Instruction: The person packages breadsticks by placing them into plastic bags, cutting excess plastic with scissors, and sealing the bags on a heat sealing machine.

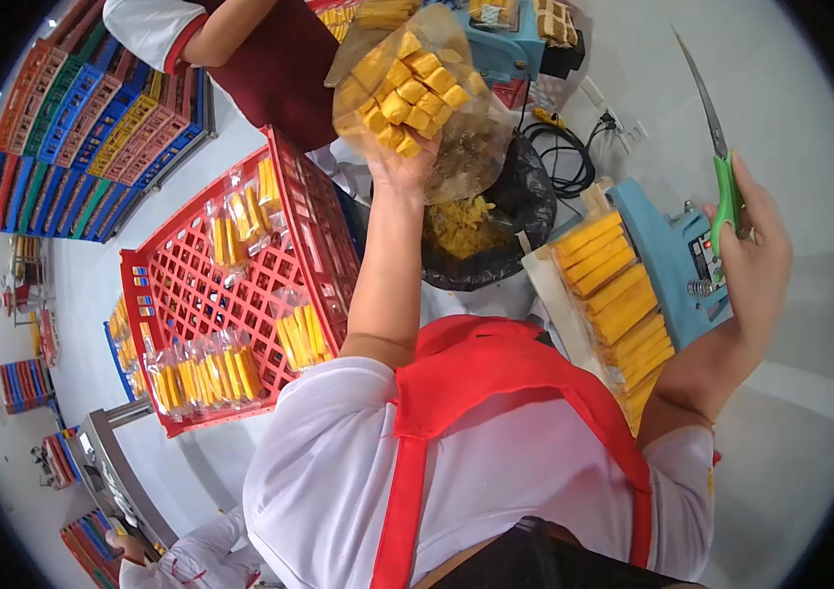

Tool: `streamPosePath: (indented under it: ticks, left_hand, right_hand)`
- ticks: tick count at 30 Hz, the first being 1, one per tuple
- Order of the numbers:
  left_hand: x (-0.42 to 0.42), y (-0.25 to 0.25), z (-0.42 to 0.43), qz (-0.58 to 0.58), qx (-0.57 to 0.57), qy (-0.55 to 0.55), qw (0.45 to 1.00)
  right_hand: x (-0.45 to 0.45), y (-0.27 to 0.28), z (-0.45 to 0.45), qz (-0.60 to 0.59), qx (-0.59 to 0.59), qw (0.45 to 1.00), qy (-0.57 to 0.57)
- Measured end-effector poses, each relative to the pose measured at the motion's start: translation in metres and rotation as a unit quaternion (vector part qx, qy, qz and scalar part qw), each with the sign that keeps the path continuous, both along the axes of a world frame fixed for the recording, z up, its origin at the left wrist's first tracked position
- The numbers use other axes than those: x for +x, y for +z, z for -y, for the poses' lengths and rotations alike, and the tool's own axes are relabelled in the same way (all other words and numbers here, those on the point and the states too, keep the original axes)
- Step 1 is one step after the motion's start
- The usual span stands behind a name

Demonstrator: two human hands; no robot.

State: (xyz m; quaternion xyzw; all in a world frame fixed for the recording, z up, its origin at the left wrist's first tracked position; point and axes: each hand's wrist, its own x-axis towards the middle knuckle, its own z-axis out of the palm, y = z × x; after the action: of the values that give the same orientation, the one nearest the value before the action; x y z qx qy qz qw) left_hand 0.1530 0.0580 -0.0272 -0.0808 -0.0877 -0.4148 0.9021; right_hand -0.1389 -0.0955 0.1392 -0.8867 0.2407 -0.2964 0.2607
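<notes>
My left hand (404, 162) is closed around the lower part of a clear plastic bag of yellow blocks (412, 98), held up in front of me. The bag's loose film spreads out around the blocks. At the right, my right hand (753, 231) grips the green handles of a pair of scissors (724, 191), whose long blades point up and away from me. Between my arms a tray (574, 314) holds rows of yellow sticks (623, 299), beside a light blue machine (667, 240). A black-lined bin (476, 273) with yellow scraps (461, 226) stands below the bag.
A red crate (314, 240) at the left holds packs of yellow sticks (240, 226). A co-worker in a dark red apron (274, 74) stands beyond it. Stacked coloured crates (83, 118) stand farther left. Black cables (569, 147) lie behind the bin. Another blue machine (505, 54) is at the top.
</notes>
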Motion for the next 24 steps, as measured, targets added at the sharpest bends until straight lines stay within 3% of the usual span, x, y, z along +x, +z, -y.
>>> streamPosePath:
  ticks: [2,5,7,8,10,14,20,24]
  left_hand:
    - [0.0,-0.002,0.006,0.031,0.004,-0.031,0.999]
    - [-0.01,0.01,0.012,0.035,0.046,0.031,0.998]
    - [-0.013,0.016,0.014,0.027,0.067,0.081,0.994]
    - [-0.012,0.014,0.014,0.028,0.067,0.081,0.994]
    - [-0.007,0.009,0.012,0.055,-0.068,0.002,0.996]
    - [-0.006,0.006,0.012,0.067,-0.015,0.029,0.997]
    - [-0.002,0.005,0.011,-0.018,-0.08,-0.035,0.996]
    - [-0.015,0.02,0.012,0.043,0.026,0.026,0.998]
  right_hand:
    - [-0.004,0.006,-0.007,0.008,-0.027,1.0,0.002]
    - [-0.006,0.011,-0.015,-0.006,-0.069,0.998,0.003]
    - [-0.006,0.011,-0.018,-0.004,-0.205,0.978,0.049]
    - [-0.005,0.013,-0.021,-0.004,-0.204,0.978,0.049]
    - [-0.002,0.016,-0.027,-0.006,-0.189,0.979,0.079]
    - [0.007,0.017,-0.032,-0.009,-0.237,0.961,0.144]
    - [0.017,0.014,-0.039,-0.022,-0.243,0.955,0.17]
    - [0.036,0.0,-0.047,-0.088,-0.27,0.936,0.209]
